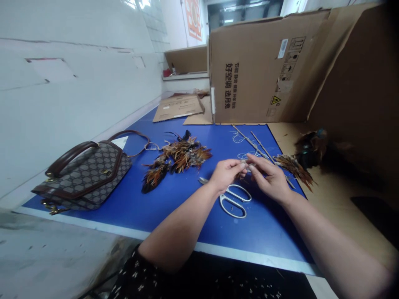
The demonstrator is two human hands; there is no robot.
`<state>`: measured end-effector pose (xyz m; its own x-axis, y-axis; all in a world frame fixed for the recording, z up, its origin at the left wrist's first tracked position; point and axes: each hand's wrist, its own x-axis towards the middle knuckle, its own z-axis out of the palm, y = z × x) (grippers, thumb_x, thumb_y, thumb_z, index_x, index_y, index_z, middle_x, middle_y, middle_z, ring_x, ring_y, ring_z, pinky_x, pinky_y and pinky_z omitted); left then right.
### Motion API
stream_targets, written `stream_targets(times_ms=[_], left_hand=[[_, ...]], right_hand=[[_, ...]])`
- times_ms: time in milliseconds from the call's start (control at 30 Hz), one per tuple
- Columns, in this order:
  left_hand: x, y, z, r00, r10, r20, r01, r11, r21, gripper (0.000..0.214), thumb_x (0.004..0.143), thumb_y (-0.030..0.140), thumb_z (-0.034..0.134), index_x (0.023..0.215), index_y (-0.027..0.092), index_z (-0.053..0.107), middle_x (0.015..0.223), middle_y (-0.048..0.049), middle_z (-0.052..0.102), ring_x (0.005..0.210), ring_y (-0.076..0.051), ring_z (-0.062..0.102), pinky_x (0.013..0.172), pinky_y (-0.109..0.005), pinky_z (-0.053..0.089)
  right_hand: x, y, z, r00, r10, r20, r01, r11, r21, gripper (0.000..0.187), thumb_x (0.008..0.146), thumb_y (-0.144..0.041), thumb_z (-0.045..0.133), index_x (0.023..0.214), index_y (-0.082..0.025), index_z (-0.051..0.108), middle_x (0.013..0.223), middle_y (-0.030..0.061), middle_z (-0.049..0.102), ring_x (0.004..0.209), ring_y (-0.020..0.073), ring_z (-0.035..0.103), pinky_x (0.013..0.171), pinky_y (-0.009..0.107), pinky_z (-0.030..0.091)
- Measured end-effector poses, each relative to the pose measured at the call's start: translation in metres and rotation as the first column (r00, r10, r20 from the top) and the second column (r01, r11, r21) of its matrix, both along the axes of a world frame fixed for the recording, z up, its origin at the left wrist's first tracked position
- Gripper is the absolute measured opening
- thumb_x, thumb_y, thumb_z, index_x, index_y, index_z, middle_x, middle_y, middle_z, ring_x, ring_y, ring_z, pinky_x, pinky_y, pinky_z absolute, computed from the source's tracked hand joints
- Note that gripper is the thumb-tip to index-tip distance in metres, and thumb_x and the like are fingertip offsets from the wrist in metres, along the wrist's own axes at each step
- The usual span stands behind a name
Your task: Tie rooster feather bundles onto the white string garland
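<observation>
Over the blue table (187, 211), my left hand (226, 173) pinches what looks like a small brown feather (240, 176), mostly hidden by the fingers. Close beside it, my right hand (269, 178) has its thumb and fingertips drawn together at the same spot; what lies between them is too small to make out. White-handled scissors (236, 201) lie just below my hands, blades partly under my left wrist. Pale thread (238, 137) curls on the table beyond my fingers, around two thin sticks (260, 143). A pile of brown and black feathers (183, 153) lies left of my hands.
A patterned handbag (87, 174) with brown trim stands at the left. More feathers (294, 168) lie to the right of my right hand, near a cardboard sheet (327, 199). A tall cardboard box (255, 74) rises at the back, with flat cardboard (179, 107) beside it.
</observation>
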<state>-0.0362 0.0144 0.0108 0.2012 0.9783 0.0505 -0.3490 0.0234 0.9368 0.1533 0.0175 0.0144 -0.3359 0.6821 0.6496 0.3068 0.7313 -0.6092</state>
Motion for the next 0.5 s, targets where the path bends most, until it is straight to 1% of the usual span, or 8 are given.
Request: stream_targets(times_ms=[100,167,233,267,300,367,433,500], left_hand=[[-0.0004,0.0006,0.0021,0.993,0.114,-0.014,-0.111,0.985,0.134,0.031,0.076,0.042,0.086,0.089,0.014,0.082,0.101,-0.0097,0.074,0.097,-0.019,0.066,0.095,-0.035,0.050],[0.0001,0.0013,0.0013,0.987,0.160,-0.028,-0.150,0.965,0.214,0.025,0.079,0.038,0.085,0.090,0.016,0.083,0.117,-0.0116,0.071,0.115,-0.022,0.063,0.107,-0.037,0.046],[0.0013,0.0014,-0.0003,0.991,0.133,-0.029,-0.123,0.965,0.233,0.021,0.081,0.036,0.083,0.093,0.018,0.084,0.126,-0.0125,0.069,0.124,-0.024,0.061,0.111,-0.039,0.044],[0.0021,0.0010,-0.0010,0.994,0.106,-0.022,-0.098,0.968,0.230,0.020,0.082,0.034,0.082,0.094,0.018,0.084,0.128,-0.0127,0.068,0.126,-0.024,0.060,0.112,-0.039,0.045],[0.0027,0.0004,-0.0013,0.997,0.077,-0.011,-0.073,0.972,0.223,0.019,0.083,0.033,0.081,0.094,0.018,0.084,0.129,-0.0127,0.068,0.126,-0.024,0.060,0.112,-0.038,0.045],[0.0034,-0.0016,-0.0007,1.000,0.013,0.014,-0.016,0.982,0.188,0.019,0.082,0.033,0.082,0.093,0.017,0.084,0.132,-0.0128,0.067,0.118,-0.022,0.064,0.106,-0.036,0.050],[0.0028,-0.0040,0.0014,0.997,-0.060,0.045,0.053,0.990,0.132,0.022,0.082,0.035,0.083,0.093,0.016,0.083,0.138,-0.0135,0.064,0.099,-0.018,0.069,0.094,-0.035,0.056],[0.0011,-0.0063,0.0047,0.989,-0.132,0.070,0.126,0.988,0.086,0.027,0.080,0.038,0.085,0.095,0.015,0.083,0.144,-0.0154,0.060,0.086,-0.015,0.069,0.082,-0.036,0.060]], right_hand=[[-0.0020,-0.0019,0.0003,0.996,-0.004,-0.087,-0.006,0.993,-0.122,0.043,0.102,-0.035,0.061,0.144,-0.028,0.064,0.122,0.0101,0.072,0.065,0.0128,0.065,0.066,0.033,0.061],[-0.0048,-0.0035,0.0018,0.987,0.006,-0.158,-0.043,0.972,-0.232,0.042,0.100,-0.039,0.065,0.140,-0.026,0.067,0.122,0.0107,0.071,0.063,0.0121,0.063,0.063,0.032,0.059],[-0.0076,-0.0054,0.0036,0.974,0.036,-0.224,-0.116,0.927,-0.358,0.046,0.098,-0.043,0.068,0.140,-0.024,0.066,0.114,0.0094,0.073,0.064,0.0129,0.062,0.063,0.032,0.058],[-0.0085,-0.0064,0.0042,0.968,0.066,-0.241,-0.164,0.897,-0.410,0.046,0.098,-0.045,0.068,0.139,-0.023,0.066,0.104,0.0076,0.074,0.064,0.0135,0.062,0.064,0.032,0.057],[-0.0091,-0.0073,0.0045,0.963,0.106,-0.247,-0.212,0.866,-0.454,0.043,0.099,-0.046,0.067,0.134,-0.022,0.068,0.092,0.0054,0.073,0.064,0.0142,0.062,0.065,0.032,0.056],[-0.0091,-0.0085,0.0041,0.950,0.188,-0.248,-0.295,0.803,-0.518,0.035,0.101,-0.048,0.063,0.116,-0.019,0.074,0.072,0.0021,0.067,0.063,0.0146,0.060,0.067,0.031,0.054],[-0.0084,-0.0084,0.0029,0.935,0.231,-0.268,-0.346,0.752,-0.561,0.034,0.102,-0.049,0.061,0.100,-0.017,0.074,0.069,0.0015,0.064,0.059,0.0132,0.057,0.064,0.030,0.051],[-0.0074,-0.0073,0.0018,0.922,0.236,-0.308,-0.378,0.725,-0.576,0.032,0.101,-0.048,0.063,0.095,-0.017,0.072,0.074,0.0010,0.063,0.056,0.0106,0.053,0.059,0.028,0.047]])
